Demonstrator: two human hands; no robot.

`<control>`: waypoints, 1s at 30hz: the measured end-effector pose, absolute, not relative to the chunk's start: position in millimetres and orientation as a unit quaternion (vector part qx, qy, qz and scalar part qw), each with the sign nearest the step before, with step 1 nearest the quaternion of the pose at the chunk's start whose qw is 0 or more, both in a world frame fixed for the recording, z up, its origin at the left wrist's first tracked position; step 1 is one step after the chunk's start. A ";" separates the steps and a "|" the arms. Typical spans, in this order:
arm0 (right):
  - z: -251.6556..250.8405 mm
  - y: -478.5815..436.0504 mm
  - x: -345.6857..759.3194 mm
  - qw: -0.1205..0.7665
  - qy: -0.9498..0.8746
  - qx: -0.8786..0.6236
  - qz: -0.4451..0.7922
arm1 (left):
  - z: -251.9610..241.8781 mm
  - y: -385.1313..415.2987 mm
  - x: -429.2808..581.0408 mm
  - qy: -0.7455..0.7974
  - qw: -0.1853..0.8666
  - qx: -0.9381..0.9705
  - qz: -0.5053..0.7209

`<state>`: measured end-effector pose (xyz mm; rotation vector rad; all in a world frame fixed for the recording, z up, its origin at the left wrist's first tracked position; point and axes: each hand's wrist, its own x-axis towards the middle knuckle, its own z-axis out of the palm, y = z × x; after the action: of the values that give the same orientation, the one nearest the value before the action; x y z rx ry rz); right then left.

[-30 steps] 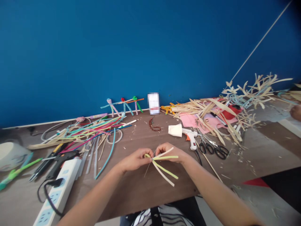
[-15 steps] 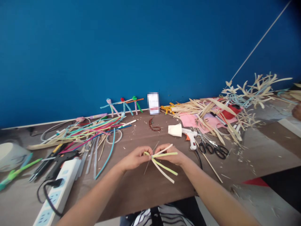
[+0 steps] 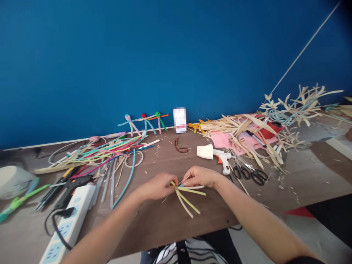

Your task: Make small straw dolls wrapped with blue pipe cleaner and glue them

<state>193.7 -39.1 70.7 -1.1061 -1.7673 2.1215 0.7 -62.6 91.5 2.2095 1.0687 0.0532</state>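
Note:
My left hand (image 3: 157,187) and my right hand (image 3: 200,176) meet above the wooden table (image 3: 154,220), pinching a bundle of pale green and cream strips (image 3: 187,198) at its centre. The strips fan out to the right and downward, and their crossing point is partly hidden by my fingers. A thin needle or wire (image 3: 184,180) passes through the bundle between my hands. The nearest object past my right hand is a hot glue gun (image 3: 224,160).
Black-handled scissors (image 3: 249,173) and a white paper cup (image 3: 205,151) lie beyond my right hand. A heap of dried leaf strips (image 3: 239,126) covers pink paper. Colourful strips (image 3: 101,154) and a power strip (image 3: 68,216) lie left. Another person's hand (image 3: 349,134) shows at the right edge.
My hands have drawn closer together and rotated the bundle. Its strips now point further downward, and the thin wire sits differently between my fingers.

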 end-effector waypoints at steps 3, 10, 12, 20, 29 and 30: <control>69.7 -37.5 192.2 0.066 -0.606 -0.385 0.693 | 92.7 -67.0 4.6 0.434 0.240 0.868 -0.009; 68.6 -29.3 193.8 0.064 -0.633 -0.492 0.594 | 86.5 -75.4 18.6 0.503 0.073 0.860 -0.034; 69.9 -29.7 195.0 0.077 -0.644 -0.516 0.559 | 83.7 -75.5 20.2 0.525 0.051 0.849 -0.037; 88.1 -56.5 177.1 0.101 -0.757 -0.524 0.377 | 74.1 -72.4 21.5 0.583 0.082 0.808 0.001; 100.3 -88.6 166.5 0.067 -0.852 -0.488 0.176 | 68.6 -63.7 8.1 0.606 0.273 0.737 0.123; 100.5 -89.6 167.5 0.061 -0.858 -0.482 0.167 | 68.4 -63.0 6.7 0.598 0.299 0.730 0.141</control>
<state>167.5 -89.6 100.5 -1.4586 -2.5941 0.5051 6.7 -63.0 68.4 1.9382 1.5894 0.3752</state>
